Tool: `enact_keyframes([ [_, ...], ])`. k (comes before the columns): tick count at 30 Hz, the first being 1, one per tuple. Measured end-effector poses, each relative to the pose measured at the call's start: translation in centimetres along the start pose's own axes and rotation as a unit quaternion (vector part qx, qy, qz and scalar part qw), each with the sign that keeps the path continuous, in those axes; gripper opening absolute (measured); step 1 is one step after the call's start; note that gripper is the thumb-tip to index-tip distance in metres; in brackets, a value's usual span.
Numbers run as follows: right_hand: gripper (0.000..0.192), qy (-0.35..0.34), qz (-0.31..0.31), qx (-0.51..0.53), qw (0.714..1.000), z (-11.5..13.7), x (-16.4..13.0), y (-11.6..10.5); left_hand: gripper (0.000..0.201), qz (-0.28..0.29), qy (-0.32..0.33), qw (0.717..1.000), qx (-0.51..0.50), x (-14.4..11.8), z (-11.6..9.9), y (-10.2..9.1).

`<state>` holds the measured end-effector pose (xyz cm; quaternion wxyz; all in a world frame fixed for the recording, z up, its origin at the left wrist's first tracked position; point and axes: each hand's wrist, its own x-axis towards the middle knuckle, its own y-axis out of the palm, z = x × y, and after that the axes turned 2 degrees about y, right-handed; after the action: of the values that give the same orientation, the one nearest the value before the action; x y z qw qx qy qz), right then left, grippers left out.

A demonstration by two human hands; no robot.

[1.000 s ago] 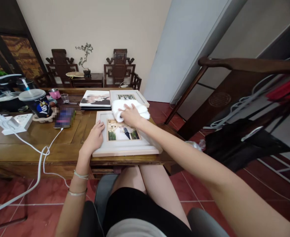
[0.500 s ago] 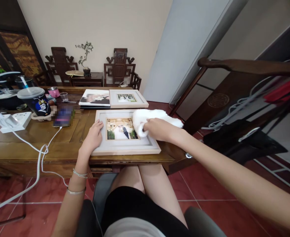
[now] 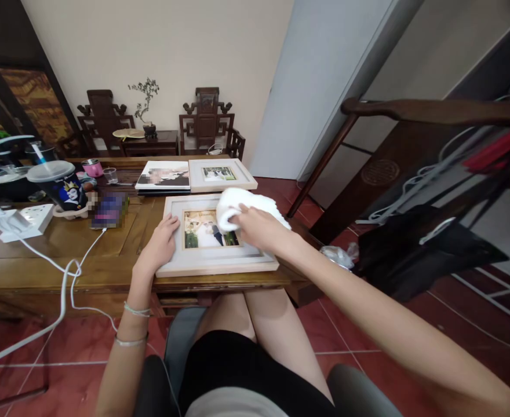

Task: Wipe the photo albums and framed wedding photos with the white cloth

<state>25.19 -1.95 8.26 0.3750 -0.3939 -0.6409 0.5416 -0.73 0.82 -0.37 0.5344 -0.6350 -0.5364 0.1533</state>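
Head view: the right hand (image 3: 258, 229) clenches a crumpled white cloth (image 3: 241, 207) and presses it on the glass of the pale wooden picture frame (image 3: 214, 263), which lies flat at the near edge of the brown wooden tabletop (image 3: 64, 255). This looks like wiping the glass; the rest of the pane left of the cloth likely needs strokes. The left hand (image 3: 159, 246) rests flat and released on the frame's left border, steadying it, forearm reaching straight forward.
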Motion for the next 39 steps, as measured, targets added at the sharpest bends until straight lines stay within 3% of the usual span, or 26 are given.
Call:
enact_keyframes([
  [4,0.046,0.005,-0.051,-0.026,0.998,-0.9,4.9,2.1,0.055,0.003,0.002,1.000,0.001,0.1,0.1,0.0],
  [8,0.038,-0.020,-0.038,-0.043,0.998,-0.6,5.8,4.0,0.053,0.002,-0.005,1.000,0.001,0.1,0.1,0.0],
  [11,0.040,-0.069,0.011,-0.032,0.997,-0.1,3.3,3.4,0.052,-0.008,-0.006,1.000,-0.007,0.1,0.1,0.1],
  [17,0.047,-0.113,0.160,0.035,0.980,1.7,-4.2,-1.9,0.053,-0.014,-0.009,1.000,-0.013,0.0,0.1,0.3],
  [21,0.052,-0.141,0.139,0.082,0.977,3.4,-5.6,-2.4,0.053,-0.014,-0.004,1.000,-0.015,-0.1,0.1,0.3],
  [25,0.056,-0.120,0.064,0.105,0.985,3.6,-2.5,0.6,0.053,-0.014,0.000,1.000,-0.014,-0.1,0.1,0.3],
  [31,0.056,-0.044,-0.046,0.040,0.997,1.0,6.0,4.7,0.053,-0.002,0.002,1.000,-0.022,-0.1,0.0,-0.1],
  [35,0.059,-0.037,-0.017,0.028,0.999,0.5,7.9,4.6,0.052,-0.002,-0.002,1.000,-0.023,-0.1,0.0,-0.1],
  [39,0.062,-0.072,0.060,0.037,0.995,1.5,4.3,2.7,0.051,-0.008,-0.010,1.000,-0.022,0.0,-0.2,0.0],
])
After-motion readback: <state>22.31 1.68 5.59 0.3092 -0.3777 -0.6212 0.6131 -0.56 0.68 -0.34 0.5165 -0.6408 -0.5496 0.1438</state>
